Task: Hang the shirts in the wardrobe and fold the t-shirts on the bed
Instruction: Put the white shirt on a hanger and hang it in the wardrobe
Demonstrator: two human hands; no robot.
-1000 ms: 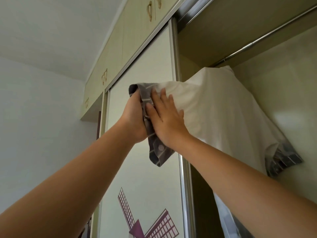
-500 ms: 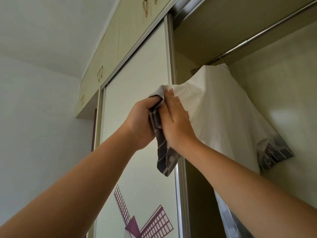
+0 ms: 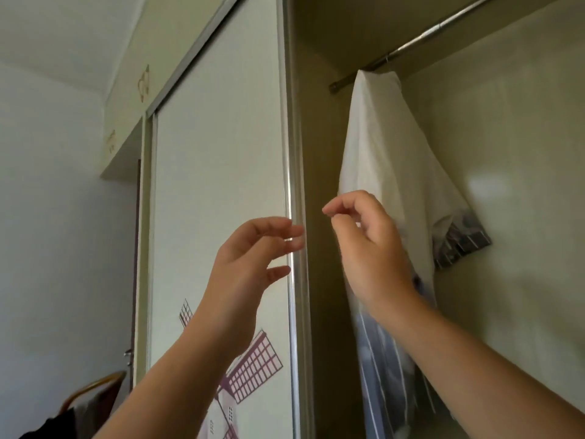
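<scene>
Shirt (image 3: 389, 172) hangs on rail (image 3: 443, 29) behind loosely curled right grip (image 3: 370, 248); left grip (image 3: 243, 264) wide.

**Both hands raised, nothing held**

Both bare forearms reach upward. The left hand (image 3: 253, 258) has relaxed, slightly spread fingers, with its tips over the sliding door's metal edge (image 3: 288, 137). The right hand (image 3: 370, 248), just right of that edge and slightly higher, has loosely curled fingers and holds nothing.

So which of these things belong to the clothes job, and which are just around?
In the job: white shirt, hanging from the wardrobe rail; left hand and right hand, both holding nothing.
Just around: windmill sliding door; upper cupboards; chair, lower left.
</scene>
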